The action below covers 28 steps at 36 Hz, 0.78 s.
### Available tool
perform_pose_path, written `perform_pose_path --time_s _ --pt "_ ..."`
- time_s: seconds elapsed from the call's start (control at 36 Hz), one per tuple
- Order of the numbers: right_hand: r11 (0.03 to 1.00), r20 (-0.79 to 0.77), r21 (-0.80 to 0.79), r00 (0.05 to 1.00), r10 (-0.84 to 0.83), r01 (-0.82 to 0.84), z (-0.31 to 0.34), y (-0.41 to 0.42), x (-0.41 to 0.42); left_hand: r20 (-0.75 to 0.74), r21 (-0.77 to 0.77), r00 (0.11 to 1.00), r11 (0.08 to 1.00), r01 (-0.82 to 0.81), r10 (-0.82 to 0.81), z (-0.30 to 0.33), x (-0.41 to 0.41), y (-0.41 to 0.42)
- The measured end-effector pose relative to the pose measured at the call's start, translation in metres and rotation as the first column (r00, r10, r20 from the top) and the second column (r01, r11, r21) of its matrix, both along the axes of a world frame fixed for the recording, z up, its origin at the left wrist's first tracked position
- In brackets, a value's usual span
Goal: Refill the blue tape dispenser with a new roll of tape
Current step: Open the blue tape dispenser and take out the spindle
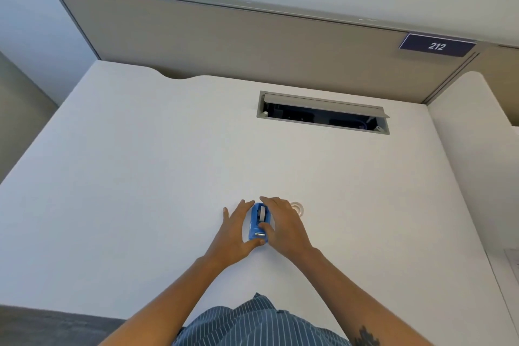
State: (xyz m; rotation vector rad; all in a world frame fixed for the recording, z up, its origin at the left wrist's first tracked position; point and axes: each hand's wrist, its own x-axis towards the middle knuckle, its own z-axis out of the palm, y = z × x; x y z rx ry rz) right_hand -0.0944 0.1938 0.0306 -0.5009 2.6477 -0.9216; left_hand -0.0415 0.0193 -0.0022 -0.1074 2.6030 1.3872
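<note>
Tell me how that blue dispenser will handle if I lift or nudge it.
The blue tape dispenser looks like rigid moulded plastic, so probably stiff and fairly light. It sits flat on the smooth white desk, so a nudge would likely slide it, not tip it. Left hand and right hand flank it.

White desk (140,177), cable hatch (323,113) with its lid tipped open near the far right corner. Beige partition (224,45) along the far edge, "212" sign (437,45) at its top right.

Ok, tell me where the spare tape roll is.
In the head view, the tape roll lies on the white desk, just beyond the right hand, to the right of the blue dispenser.
</note>
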Motion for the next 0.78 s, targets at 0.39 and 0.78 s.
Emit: perform_pose_path --time_s 0.39,0.78 --pt "1.000 0.021 0.009 1.000 -0.003 0.003 -0.010 -0.004 -0.006 -0.008 -0.050 0.997 0.996 0.078 -0.078 -0.011 -0.012 -0.003" --pt "1.000 -0.034 -0.013 0.999 0.004 -0.005 -0.009 -0.004 -0.002 0.041 -0.005 0.997 0.997 0.072 -0.072 -0.009 -0.010 -0.002"
